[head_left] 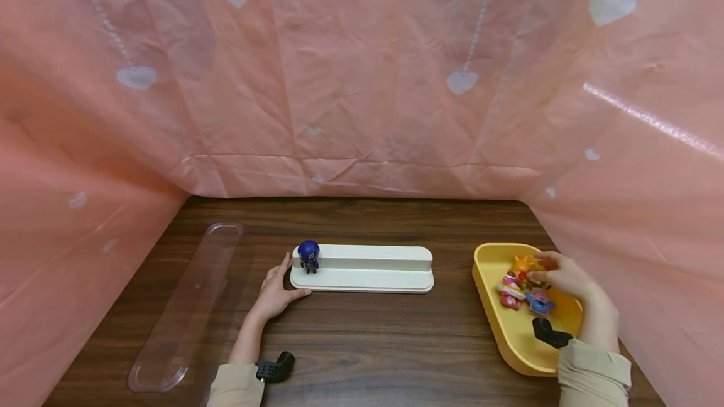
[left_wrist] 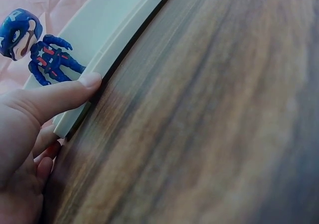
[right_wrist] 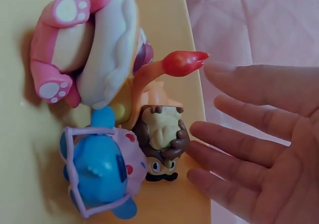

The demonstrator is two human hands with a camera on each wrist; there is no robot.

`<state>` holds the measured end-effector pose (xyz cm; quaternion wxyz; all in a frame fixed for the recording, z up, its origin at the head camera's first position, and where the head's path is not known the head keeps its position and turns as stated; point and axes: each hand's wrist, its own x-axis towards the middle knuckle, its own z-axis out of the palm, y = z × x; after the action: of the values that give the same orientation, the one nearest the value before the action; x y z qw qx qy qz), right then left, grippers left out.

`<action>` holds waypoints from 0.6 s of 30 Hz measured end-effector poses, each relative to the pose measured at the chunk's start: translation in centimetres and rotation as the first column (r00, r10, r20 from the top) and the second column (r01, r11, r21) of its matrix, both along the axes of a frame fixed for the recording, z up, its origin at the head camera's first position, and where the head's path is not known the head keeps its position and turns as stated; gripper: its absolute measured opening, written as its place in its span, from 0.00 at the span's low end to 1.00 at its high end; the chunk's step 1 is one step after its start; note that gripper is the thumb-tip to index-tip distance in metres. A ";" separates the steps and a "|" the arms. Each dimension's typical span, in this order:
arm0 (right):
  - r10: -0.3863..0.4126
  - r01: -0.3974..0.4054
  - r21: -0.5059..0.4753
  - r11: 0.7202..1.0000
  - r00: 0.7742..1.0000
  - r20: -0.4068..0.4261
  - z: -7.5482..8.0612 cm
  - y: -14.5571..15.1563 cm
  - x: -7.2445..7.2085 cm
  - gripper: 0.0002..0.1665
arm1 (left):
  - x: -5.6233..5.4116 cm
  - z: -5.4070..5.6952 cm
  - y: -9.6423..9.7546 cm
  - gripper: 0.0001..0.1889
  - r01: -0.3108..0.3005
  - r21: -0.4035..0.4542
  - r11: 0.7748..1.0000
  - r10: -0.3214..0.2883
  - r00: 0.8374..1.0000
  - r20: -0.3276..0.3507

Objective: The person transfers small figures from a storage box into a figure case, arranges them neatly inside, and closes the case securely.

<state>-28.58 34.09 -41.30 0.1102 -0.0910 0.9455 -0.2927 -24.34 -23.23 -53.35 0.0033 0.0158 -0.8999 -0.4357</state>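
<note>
**Right grip hovering at bunched toys, left grip steadying the stand**

The right grip [head_left: 565,278] is hovering over the right side of the yellow tray [head_left: 526,341], fingers nearly straight and spread, thumb standing well apart; it is holding nothing. Four toys are lying bunched in the tray: a pink toy [right_wrist: 82,47], a blue toy [right_wrist: 99,164], a brown toy [right_wrist: 162,129] and an orange toy [head_left: 521,264], whose red-tipped tail is showing beside the thumb. The brown toy is lying just beside the fingertips; whether skin is touching it, I cannot tell.

The left grip [head_left: 274,297] is holding the left end of the white stand [head_left: 362,280], closed around it with the thumb resting on the front edge. Near that thumb, a figure [head_left: 309,256] is standing on the lower ledge. Further left, a clear cover [head_left: 189,306] is lying on the bench [head_left: 384,338].

For a clean pick, I judge, the thumb and fingertips should be closing on one toy's body, not on the thin tail, and the lift should be going straight up, so that neighbours are not snagging. Meanwhile the left grip should be pressing lightly and evenly: a jolt could be toppling the figure, and the thumb is lying close to its feet.
</note>
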 end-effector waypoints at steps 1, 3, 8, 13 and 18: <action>0.002 -0.002 0.007 1.000 1.000 0.008 0.0 -0.1 0.0 0.35 | 0.0 -0.1 -0.1 0.58 -0.001 0.001 1.000 0.001 1.000 -0.001; 0.005 -0.005 0.010 1.000 1.000 0.025 -0.1 -0.2 -0.2 0.35 | 0.1 -0.1 -0.2 0.58 -0.006 0.010 1.000 0.006 1.000 0.009; 0.003 -0.002 -0.008 1.000 0.999 0.053 -0.5 -0.5 -0.7 0.34 | 0.2 -0.1 -0.6 0.58 -0.010 0.015 1.000 0.010 1.000 0.012; -0.025 0.026 -0.011 1.000 0.998 0.054 -1.0 -0.5 -1.0 0.32 | 0.3 -0.1 -0.7 0.58 -0.009 0.010 1.000 0.009 1.000 0.013; -0.052 0.051 0.019 0.999 0.998 0.032 -1.5 -0.7 -0.7 0.33 | 0.5 0.0 -0.9 0.58 -0.011 0.017 1.000 0.011 1.000 0.025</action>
<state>-29.28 33.43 -42.76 0.1190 -0.0607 0.9482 -0.2884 -23.85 -24.13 -53.36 -0.0058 0.0263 -0.8960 -0.4432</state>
